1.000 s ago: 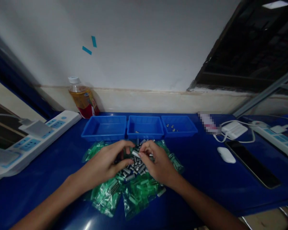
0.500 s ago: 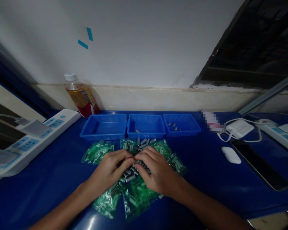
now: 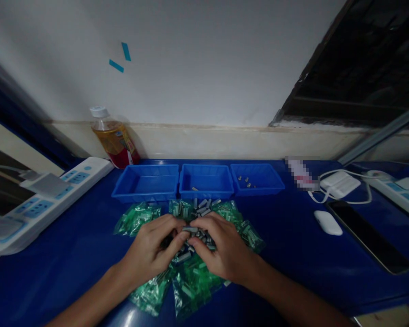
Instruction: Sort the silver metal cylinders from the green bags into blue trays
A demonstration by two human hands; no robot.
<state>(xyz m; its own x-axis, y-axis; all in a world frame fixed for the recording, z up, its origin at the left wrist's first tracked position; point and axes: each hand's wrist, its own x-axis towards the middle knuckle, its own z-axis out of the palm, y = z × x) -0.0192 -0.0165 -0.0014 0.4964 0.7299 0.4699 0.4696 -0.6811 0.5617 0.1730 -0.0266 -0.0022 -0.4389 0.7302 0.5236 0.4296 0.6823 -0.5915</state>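
Note:
Both hands rest over a heap of small silver metal cylinders (image 3: 200, 208) lying on green plastic bags (image 3: 136, 218) on the blue table. My left hand (image 3: 153, 250) has its fingers curled and its thumb pinches one end of a single cylinder (image 3: 190, 230). My right hand (image 3: 221, 247) is curled too, its fingertips pinching the other end of that same cylinder. More cylinders lie under and between the two hands, partly hidden.
Three blue trays stand in a row behind the heap: left tray (image 3: 146, 184), middle tray (image 3: 206, 182) with one small part, right tray (image 3: 257, 179) with a few parts. A drink bottle (image 3: 114, 138), power strips (image 3: 37, 200), a phone (image 3: 368, 236), a white case (image 3: 327, 222) and a charger (image 3: 339, 183) surround them.
Both hands drew back toward me, lowered onto the heap, and now pinch one cylinder between them. The view shifted slightly.

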